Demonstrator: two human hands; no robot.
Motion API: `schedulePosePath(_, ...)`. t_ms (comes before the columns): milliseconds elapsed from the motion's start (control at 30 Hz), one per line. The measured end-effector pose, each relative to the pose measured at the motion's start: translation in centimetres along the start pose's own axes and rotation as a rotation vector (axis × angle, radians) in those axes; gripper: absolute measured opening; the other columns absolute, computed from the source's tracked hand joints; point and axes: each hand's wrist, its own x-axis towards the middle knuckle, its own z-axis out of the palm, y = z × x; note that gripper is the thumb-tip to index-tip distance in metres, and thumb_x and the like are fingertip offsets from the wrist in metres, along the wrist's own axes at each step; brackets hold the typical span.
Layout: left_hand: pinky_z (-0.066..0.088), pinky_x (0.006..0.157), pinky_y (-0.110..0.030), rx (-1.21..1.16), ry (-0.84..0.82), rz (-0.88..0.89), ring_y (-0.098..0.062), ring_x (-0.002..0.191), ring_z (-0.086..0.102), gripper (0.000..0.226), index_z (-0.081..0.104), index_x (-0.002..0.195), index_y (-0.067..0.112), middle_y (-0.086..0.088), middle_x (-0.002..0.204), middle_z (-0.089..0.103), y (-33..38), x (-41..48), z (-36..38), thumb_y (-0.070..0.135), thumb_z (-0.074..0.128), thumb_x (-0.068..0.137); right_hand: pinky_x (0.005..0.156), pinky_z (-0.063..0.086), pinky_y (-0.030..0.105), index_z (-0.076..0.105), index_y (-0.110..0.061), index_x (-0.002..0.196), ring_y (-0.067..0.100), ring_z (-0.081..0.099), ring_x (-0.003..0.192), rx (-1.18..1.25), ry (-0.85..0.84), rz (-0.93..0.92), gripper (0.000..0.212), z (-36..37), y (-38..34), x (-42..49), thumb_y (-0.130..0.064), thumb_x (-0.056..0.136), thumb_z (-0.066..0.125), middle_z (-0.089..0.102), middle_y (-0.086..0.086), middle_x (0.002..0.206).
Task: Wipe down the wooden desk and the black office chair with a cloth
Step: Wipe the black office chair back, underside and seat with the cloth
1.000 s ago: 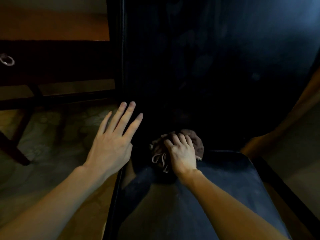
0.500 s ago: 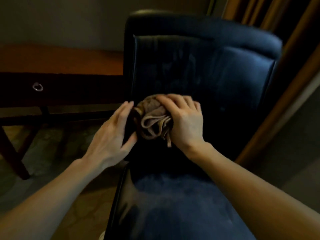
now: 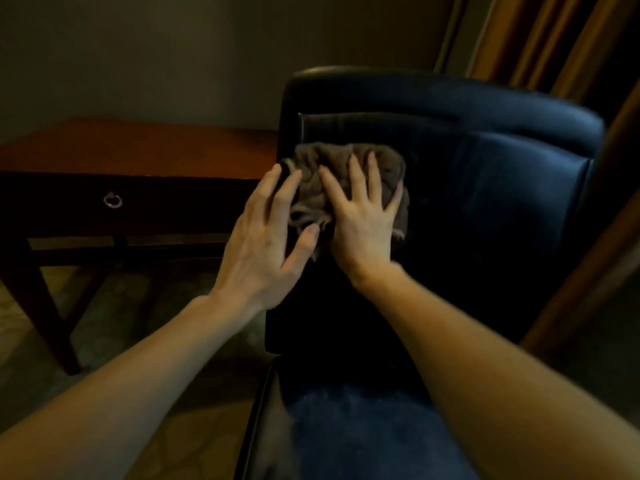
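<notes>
You are partway through the chair (image 3: 485, 188), your right hand (image 3: 363, 216) spread flat, pressing the cloth (image 3: 349, 174) on the backrest's upper left, your left hand (image 3: 266, 237) open against its left edge, while the desk (image 3: 138, 147) at far left looks untouched or unjudgeable.

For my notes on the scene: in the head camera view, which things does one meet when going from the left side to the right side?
Wooden desk → ring pull on its drawer → left hand → right hand pressing the cloth → black chair backrest → curtain.
</notes>
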Motion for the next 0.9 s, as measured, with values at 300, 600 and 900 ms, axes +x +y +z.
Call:
schedulePosePath(300, 0.015, 0.129, -0.043, 0.297, -0.328, 0.165, -0.014, 0.16, -0.001, 0.062, 0.015, 0.164, 0.037, 0.001, 0.174, 0.005, -3.6, -7.4, 5.3, 0.054, 0.031, 0.108, 0.105, 0.026, 0.073, 0.05, -0.03, 0.141, 0.035, 0.036, 0.139, -0.005, -0.01, -0.163, 0.059, 7.0, 1.0, -13.5, -0.046, 0.086, 0.064, 0.046, 0.012, 0.148)
schedulePosePath(600, 0.021, 0.128, -0.042, 0.232, -0.203, 0.26, -0.02, 0.16, 0.012, 0.06, 0.026, 0.163, 0.024, -0.006, 0.172, 0.018, -0.1, -5.3, 3.1, 0.039, 0.038, 0.107, 0.096, 0.04, 0.059, 0.068, -0.023, 0.128, 0.038, 0.049, 0.125, 0.039, 0.159, -0.243, 0.041, -1.0, 3.7, -10.4, -0.037, 0.092, 0.055, 0.06, 0.017, 0.131)
schedulePosePath(900, 0.005, 0.129, -0.043, 0.104, -0.256, 0.006, -0.016, 0.16, 0.002, 0.061, 0.025, 0.162, 0.037, 0.007, 0.173, 0.011, 7.6, 10.0, -0.7, 0.043, 0.029, 0.102, 0.114, 0.011, 0.072, 0.041, -0.033, 0.147, 0.037, 0.01, 0.151, -0.176, 0.196, -0.091, 0.054, -9.0, 9.1, 5.4, -0.041, 0.097, 0.058, 0.024, 0.016, 0.16)
